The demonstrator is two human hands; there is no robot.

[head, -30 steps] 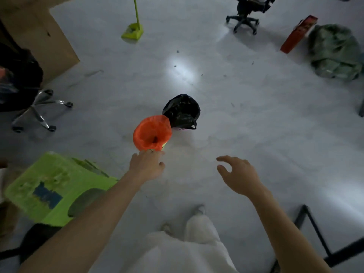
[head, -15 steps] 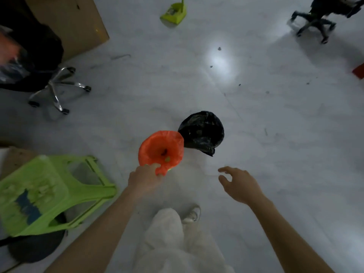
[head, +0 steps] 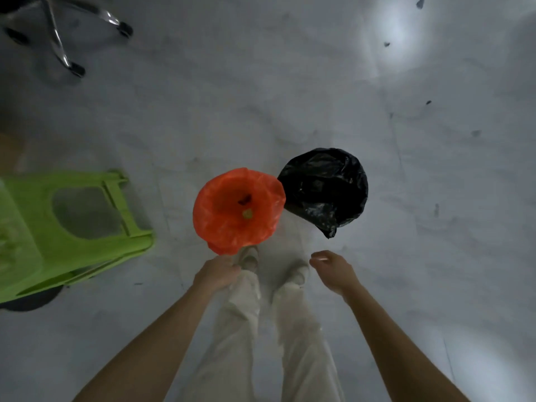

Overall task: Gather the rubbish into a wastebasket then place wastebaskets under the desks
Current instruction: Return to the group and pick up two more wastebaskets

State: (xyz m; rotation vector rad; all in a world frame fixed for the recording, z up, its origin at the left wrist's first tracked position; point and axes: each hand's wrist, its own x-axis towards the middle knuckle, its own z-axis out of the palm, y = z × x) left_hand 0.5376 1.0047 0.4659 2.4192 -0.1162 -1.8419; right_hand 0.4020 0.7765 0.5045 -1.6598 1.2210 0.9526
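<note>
**Two lined wastebaskets side by side at the person's feet**

We take the orange-lined wastebasket [head: 237, 210] as our landmark. It is a round bin seen from straight above, its mouth wrapped in a thin orange plastic liner. Inside it we make out two bits of rubbish: a yellow-green round piece [head: 247, 213] and, just beyond that, a dark scrap [head: 244, 199]. The black-lined wastebasket [head: 324, 187] stands right against its right side. Its glossy liner is crumpled across the mouth, with a pointed tail hanging off the near edge. We cannot tell what it holds.

The left hand [head: 217, 274] is at the near edge of the orange-lined wastebasket, with its fingers curled round the flap of liner that droops there. The right hand [head: 333, 271] hangs to the near right of the landmark. It holds nothing, its fingers are loosely bent, and it is apart from both bins. Between the hands, just on the near side of the landmark, we see two pale shoes [head: 249, 258] and light trousers [head: 240, 329].

To the left of the orange-lined wastebasket, and apart from it, a lime-green plastic stool [head: 72, 227] lies tipped on its side. Its seat has an oval cut-out, and any marking on it is too blurred to read. Far beyond the landmark to the left are the chrome legs and black castors of an office chair base [head: 62, 39]. Beyond it to the right, specks of debris [head: 387, 44] dot the pale grey floor [head: 290, 97] beside a patch of reflected light [head: 391, 33].
</note>
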